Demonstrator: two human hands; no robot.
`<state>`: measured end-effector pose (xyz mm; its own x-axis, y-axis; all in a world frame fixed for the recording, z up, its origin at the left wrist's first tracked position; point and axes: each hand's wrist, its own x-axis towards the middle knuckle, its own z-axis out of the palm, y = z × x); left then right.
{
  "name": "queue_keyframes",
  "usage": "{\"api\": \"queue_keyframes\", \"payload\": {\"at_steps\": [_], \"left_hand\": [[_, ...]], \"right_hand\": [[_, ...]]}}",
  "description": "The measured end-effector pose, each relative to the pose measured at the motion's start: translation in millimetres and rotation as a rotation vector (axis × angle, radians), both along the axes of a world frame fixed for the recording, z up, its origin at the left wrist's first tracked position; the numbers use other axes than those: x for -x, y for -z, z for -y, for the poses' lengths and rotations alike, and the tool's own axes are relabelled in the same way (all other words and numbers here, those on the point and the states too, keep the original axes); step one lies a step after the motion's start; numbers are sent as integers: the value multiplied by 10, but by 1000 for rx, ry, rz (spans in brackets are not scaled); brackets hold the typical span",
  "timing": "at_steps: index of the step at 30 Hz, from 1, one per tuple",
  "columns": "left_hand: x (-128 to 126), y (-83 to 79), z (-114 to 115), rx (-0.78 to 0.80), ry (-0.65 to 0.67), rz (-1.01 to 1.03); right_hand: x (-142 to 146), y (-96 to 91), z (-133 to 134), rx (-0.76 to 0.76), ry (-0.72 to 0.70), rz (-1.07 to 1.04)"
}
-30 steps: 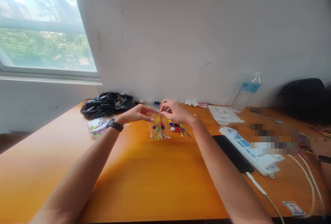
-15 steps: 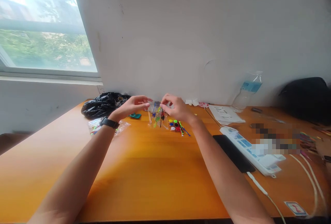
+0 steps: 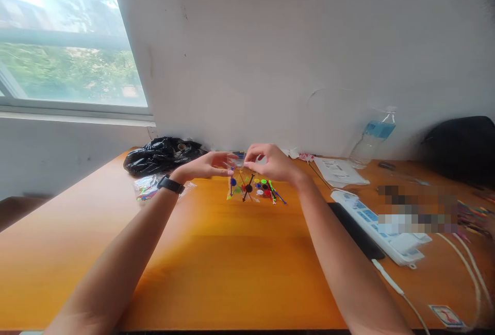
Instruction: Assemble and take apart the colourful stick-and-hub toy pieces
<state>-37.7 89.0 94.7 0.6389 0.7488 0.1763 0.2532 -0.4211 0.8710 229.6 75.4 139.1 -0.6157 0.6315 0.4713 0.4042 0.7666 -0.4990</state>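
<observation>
Basically, clr bag (image 3: 240,182) hangs below R-hand grip (image 3: 269,162), nr L hand (image 3: 204,166).

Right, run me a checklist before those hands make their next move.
1. Right hand on the clear bag: ok, pinching near its top.
2. Left hand gripping the bag: cannot tell; it is at the upper left edge.
3. Blue piece and black piece visible through the film: ok.
4. Table beside the bag free of loose pieces: not ok, some lie to its right.
5. Phone away from the bag: ok, beside the power strip.
</observation>
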Motion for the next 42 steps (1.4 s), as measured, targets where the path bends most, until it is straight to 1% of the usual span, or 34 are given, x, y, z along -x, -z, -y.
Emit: {"api": "queue_keyframes", "payload": {"at_steps": [2, 3, 9, 11, 12, 15, 17, 19, 21, 24, 28, 32, 35, 37, 39, 40, 42], "left_hand": [[-33, 11, -4, 11, 58, -9], [-52, 13, -3, 4, 62, -8], [-136, -6, 38, -46, -107, 5], [-133, -11, 47, -36, -112, -7], [-127, -14, 49, -29, -94, -11], [-102, -32, 55, -16, -26, 5], [-89, -48, 59, -20, -32, 43], [-82, -61, 61, -40, -66, 85], [-80, -67, 61, -59, -75, 109], [-81, -64, 58, -54, -50, 110], [-87, -59, 63, -28, -9, 103], [-84, -68, 76, -32, -7, 79], [-69, -70, 74, -21, -6, 86], [-57, -68, 70, -18, -25, 87], [-49, -66, 71, -9, -59, 80], [-48, -66, 74, -9, -78, 84], [-53, -68, 80, -18, -101, 91]], "right_hand": [[9, -28, 24, -28, 19, -70], [16, -36, 34, -36, 24, -97], [39, 2, 0, 17, 39, -70], [35, 13, -23, 21, 35, -55], [31, 9, -25, 15, 31, -52], [27, -47, 14, -51, 38, -102], [27, -95, 58, -126, 81, -201], [25, -117, 82, -153, 90, -239], [21, -102, 71, -113, 48, -180], [16, -47, 27, -59, 3, -114], [20, -44, 40, -44, 3, -105], [22, -59, 59, -124, 71, -224], [21, 0, -11, -70, 27, -155], [17, 54, -75, -37, 26, -121], [7, 99, -127, -43, 62, -159], [1, 115, -146, -30, 55, -145], [-8, 140, -170, 28, -2, -48]]}}
